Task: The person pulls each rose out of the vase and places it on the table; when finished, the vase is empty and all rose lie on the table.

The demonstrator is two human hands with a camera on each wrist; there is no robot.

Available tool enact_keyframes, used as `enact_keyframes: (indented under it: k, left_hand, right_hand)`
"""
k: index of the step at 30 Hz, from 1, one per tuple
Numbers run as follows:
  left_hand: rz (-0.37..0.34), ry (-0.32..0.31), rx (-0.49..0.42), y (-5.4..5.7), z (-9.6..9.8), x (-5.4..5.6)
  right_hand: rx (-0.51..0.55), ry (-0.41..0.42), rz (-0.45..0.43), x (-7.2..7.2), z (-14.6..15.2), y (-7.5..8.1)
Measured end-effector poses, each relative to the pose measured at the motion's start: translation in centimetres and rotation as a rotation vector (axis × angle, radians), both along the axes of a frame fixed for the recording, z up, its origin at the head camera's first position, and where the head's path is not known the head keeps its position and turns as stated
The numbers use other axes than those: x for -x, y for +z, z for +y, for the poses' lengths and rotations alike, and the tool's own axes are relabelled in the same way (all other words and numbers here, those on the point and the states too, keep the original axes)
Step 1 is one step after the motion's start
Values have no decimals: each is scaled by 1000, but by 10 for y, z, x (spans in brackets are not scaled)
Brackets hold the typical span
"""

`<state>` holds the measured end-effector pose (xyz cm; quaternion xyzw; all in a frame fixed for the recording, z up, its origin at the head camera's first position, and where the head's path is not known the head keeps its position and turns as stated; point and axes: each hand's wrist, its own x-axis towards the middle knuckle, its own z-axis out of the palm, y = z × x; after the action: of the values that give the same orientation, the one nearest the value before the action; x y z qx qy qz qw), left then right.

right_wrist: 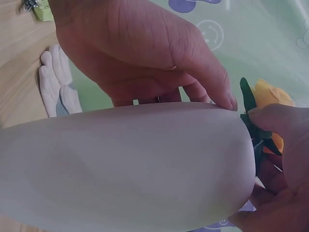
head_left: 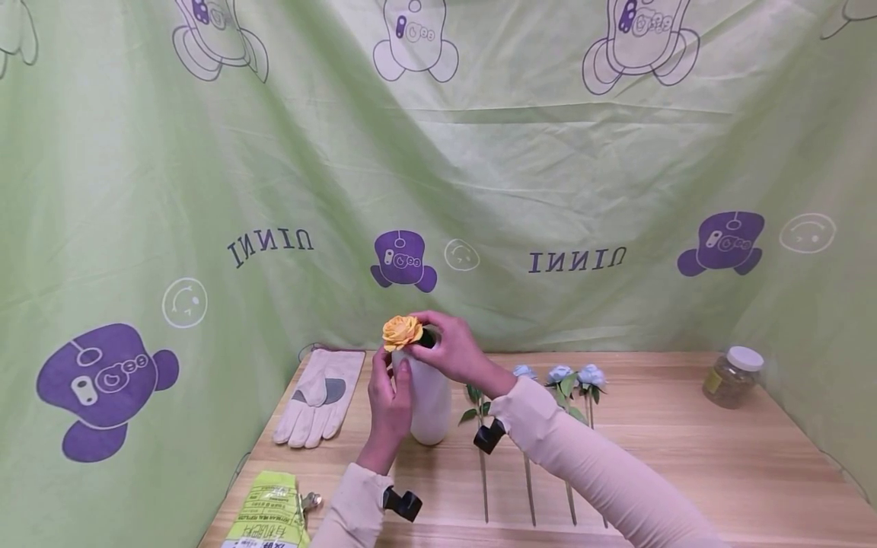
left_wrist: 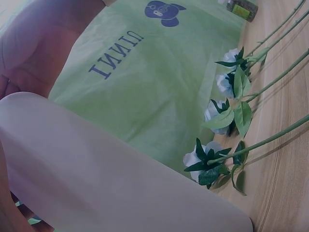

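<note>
A white vase stands on the table, a yellow rose at its mouth with dark green leaves against the rim. My left hand holds the vase near its top; in the right wrist view its thumb lies along the wall close to the rim. From the other side, my right hand pinches the rose just below the bloom, as the right wrist view shows with the thumb on the leaves. The rose's stem is hidden, apparently inside the vase. The left wrist view shows mostly the vase wall.
Several pale blue roses lie on the wooden table right of the vase, stems toward me. A work glove lies left, and a green packet near front left. A white-lidded jar stands back right.
</note>
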<state>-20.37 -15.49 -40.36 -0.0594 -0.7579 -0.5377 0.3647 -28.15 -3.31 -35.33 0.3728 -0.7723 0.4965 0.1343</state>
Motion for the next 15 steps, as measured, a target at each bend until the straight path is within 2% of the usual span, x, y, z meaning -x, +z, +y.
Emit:
enact_keyframes:
  k: [4, 11, 15]
  left_hand:
    - [-7, -8, 2, -1, -1, 0]
    - [-6, -4, -13, -31, -10, 25]
    - [5, -10, -16, -37, -13, 28]
  right_hand:
    - [43, 9, -24, -1, 0, 1]
    - [110, 47, -75, -2, -1, 1]
    - [131, 48, -85, -1, -1, 2]
